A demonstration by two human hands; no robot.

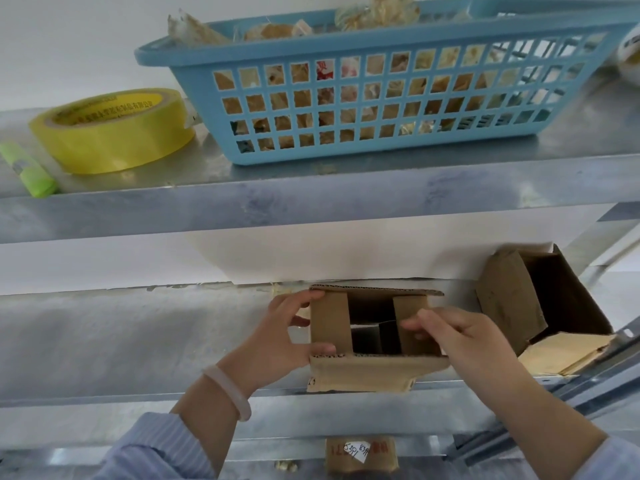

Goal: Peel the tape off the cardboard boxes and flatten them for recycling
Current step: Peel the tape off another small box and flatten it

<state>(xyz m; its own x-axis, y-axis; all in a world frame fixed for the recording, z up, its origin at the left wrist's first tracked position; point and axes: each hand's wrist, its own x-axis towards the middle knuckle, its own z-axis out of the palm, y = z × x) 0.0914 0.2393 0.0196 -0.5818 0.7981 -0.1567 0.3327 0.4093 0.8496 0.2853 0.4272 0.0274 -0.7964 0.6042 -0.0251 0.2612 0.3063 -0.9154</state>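
Head view: the small box (377, 372) sits at lower centre of the frame, at the front edge of the lower shelf (138, 341). Its top is already open. The long flaps stand away at the near and far sides, and the two short inner flaps lie half folded over a dark interior. The left hand (277, 341) grips the box's left end, with the thumb on the near edge and the fingers curled round the far corner. The right hand (460, 337) curls over the right inner flap and seems to pinch it.

I judge the task to be at an early to middle stage. This box is opened but still stands as a box, not flattened. Whether any tape remains on it I cannot tell.

At the right of the frame a second box (509, 299) lies tilted, open with its flaps splayed, and it is also unflattened. At bottom centre a labelled cardboard piece (360, 455) shows only in part.

Counted, there are:
- two hands
- two open boxes
- one further cardboard piece

On the upper shelf (311, 202) there are:
- one yellow tape roll (110, 140)
- one green marker (27, 171)
- one blue basket (194, 57) holding packets
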